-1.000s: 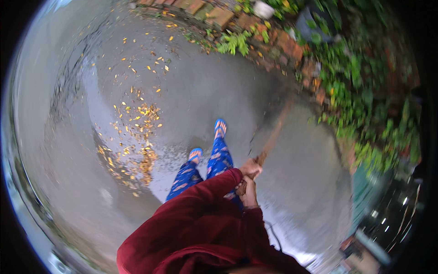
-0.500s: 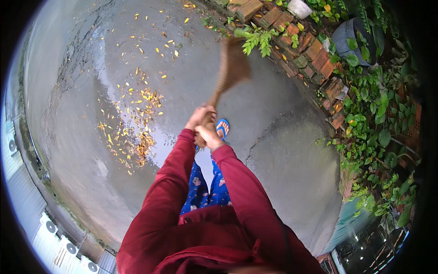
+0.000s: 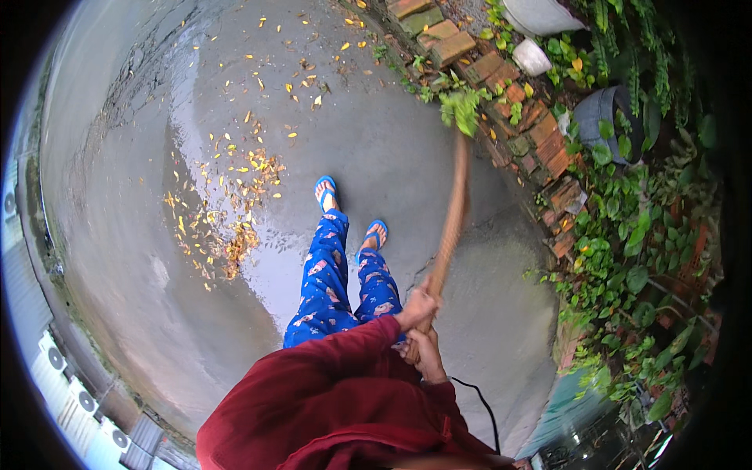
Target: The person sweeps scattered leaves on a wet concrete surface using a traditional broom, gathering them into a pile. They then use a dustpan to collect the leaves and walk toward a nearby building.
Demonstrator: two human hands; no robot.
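Broom [image 3: 452, 223] out front, left hand [image 3: 420, 307] and right hand [image 3: 427, 356] wrapped tight round its near end!
It points forward and slightly right, toward green fronds [image 3: 462, 110] beside the brick edging [image 3: 551, 146], the left hand nearer its far end. Brown, slender, gently curved, blurred; whether its tip touches the concrete [image 3: 493, 329], I can't tell.

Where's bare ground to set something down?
Bare concrete lies right of the broom, bordered by the plants farther right, and ahead of the blue sandals, between the scattered yellow leaves and the brick edging. It is crowded left of the sandals, where leaves lie thickest, and along the right side, with plants and pots.
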